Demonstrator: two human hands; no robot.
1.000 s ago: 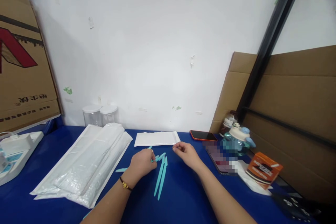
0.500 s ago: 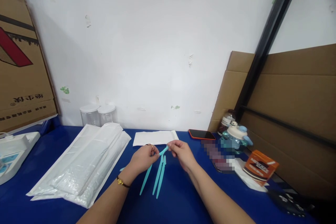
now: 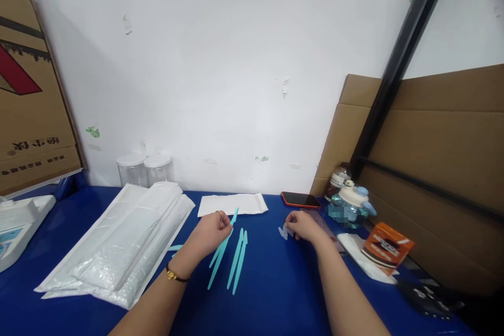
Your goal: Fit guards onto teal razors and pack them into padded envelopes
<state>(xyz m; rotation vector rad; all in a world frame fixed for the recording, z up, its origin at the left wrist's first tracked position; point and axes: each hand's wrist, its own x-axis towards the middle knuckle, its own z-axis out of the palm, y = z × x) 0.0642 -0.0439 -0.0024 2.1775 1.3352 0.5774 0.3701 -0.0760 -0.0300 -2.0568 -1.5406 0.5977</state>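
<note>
My left hand [image 3: 212, 232] is closed, pinching a turquoise eyebrow razor [image 3: 235, 215] whose narrow end points up and away past the fingertips. Under and beside this hand, several more turquoise razors [image 3: 236, 262] lie on the blue table, some of them side by side. Part of another one [image 3: 175, 247] shows left of the wrist. Farther right, my right hand [image 3: 302, 224] is low over the table with its fingers pinched together on a small translucent cap [image 3: 290, 231]. Similar small caps [image 3: 282, 233] lie just left of the fingertips.
White bubble mailers [image 3: 122, 241] are stacked at left, before two lidded clear jars [image 3: 131, 172]. A flat white packet [image 3: 232, 205] lies behind my hands. At right are a red-edged phone [image 3: 300, 199], a teal bottle [image 3: 350, 205], an orange pouch [image 3: 388, 248] and a black object [image 3: 425, 298].
My right hand has let go of the turquoise razor and moved right and down to the small caps. My left hand keeps the razor, now tilted more upright.
</note>
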